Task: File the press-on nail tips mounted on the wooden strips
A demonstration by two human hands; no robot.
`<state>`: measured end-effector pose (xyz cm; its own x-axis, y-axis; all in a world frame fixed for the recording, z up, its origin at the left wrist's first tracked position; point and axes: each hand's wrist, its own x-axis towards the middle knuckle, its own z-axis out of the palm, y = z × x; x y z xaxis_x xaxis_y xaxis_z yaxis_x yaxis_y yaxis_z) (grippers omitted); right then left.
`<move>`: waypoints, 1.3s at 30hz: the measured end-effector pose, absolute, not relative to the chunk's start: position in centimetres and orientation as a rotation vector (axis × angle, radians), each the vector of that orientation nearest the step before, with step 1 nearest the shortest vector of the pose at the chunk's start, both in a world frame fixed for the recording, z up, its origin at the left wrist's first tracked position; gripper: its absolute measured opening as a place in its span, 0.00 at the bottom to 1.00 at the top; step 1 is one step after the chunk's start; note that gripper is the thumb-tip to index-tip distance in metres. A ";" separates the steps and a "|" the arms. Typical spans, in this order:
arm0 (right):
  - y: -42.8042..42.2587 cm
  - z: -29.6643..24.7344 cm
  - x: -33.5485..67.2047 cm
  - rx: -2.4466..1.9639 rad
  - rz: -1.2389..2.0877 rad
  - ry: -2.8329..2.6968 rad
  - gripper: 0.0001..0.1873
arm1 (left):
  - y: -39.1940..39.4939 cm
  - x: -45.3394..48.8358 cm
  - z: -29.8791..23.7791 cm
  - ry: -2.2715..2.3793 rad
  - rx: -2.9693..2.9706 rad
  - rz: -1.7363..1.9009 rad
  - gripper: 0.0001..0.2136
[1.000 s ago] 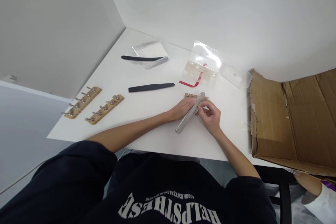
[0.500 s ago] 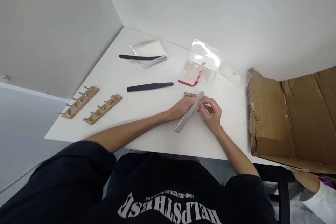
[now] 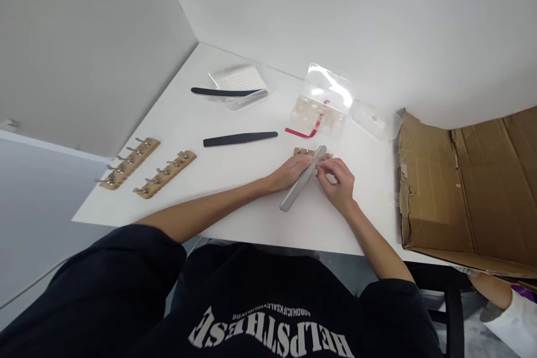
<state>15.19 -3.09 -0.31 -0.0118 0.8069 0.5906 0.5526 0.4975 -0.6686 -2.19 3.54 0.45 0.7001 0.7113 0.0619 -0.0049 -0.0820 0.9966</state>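
Observation:
A long grey bar [image 3: 302, 180] with rounded ends slants between my hands and hides part of them. My left hand [image 3: 290, 172] lies at its left side, against a wooden strip with metal clips [image 3: 300, 151]; the fingertips are behind the bar. On the other side, my right hand [image 3: 339, 182] has thumb and forefinger pinched together close to the bar. Whatever is in that pinch is too small to make out. Only the ends of the wooden strip show beyond my hands.
Two more clip strips [image 3: 130, 163] [image 3: 165, 174] lie at left. Black nail files [image 3: 240, 139] [image 3: 222, 92] lie further back, one across a clear packet [image 3: 245, 79]. Behind my hands are an open clear case [image 3: 327, 89], a red strip [image 3: 298, 133] and a clear container [image 3: 373, 118]. A cardboard box [image 3: 436, 190] stands right; a person's arm [image 3: 493, 289] shows below.
My right fingers have shifted slightly and closed in nearer the grey bar. My left hand and the bar stay practically where they were.

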 end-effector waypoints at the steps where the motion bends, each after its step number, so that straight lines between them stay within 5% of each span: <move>1: -3.0 -0.3 15.3 -1.170 0.277 -1.687 0.05 | 3.5 -2.2 0.5 0.603 1.558 0.655 0.20; 39: -2.6 -0.4 15.7 -1.127 0.053 -1.808 0.09 | 3.6 -2.2 -0.1 0.599 1.559 0.680 0.21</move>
